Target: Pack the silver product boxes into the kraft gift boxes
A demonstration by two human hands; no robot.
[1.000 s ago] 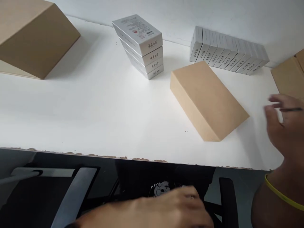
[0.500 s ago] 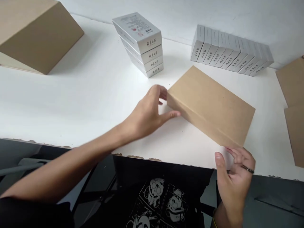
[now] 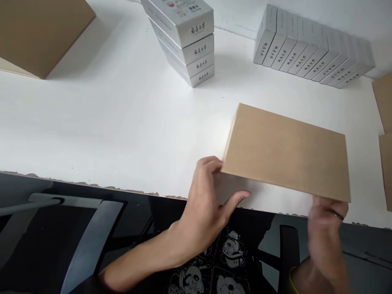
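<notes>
A plain brown cardboard box [image 3: 284, 151] lies between my hands near the front of the white table, its broad face turned up toward me. My left hand [image 3: 205, 196] has its curled fingers against the box's near left corner; the thumb stretches out below the near edge, apart from the cardboard. At the near right corner, my right hand [image 3: 327, 224] holds the box with its fingers partly hidden beneath the edge. That hand is blurred, and a ring shows on one finger. The underside of the box is hidden.
A stack of several white printed boxes [image 3: 196, 53] stands behind. Several more [image 3: 306, 49] stand in a row at the back right. A larger cardboard box [image 3: 39, 36] sits far left, brown cardboard [image 3: 386, 163] at the right edge. The white table [image 3: 92, 130] has a chipped front edge.
The box has turned and come nearer to me, and its narrow front side no longer shows. My left hand has moved down with it; my right hand has shifted right. The view has shifted too.
</notes>
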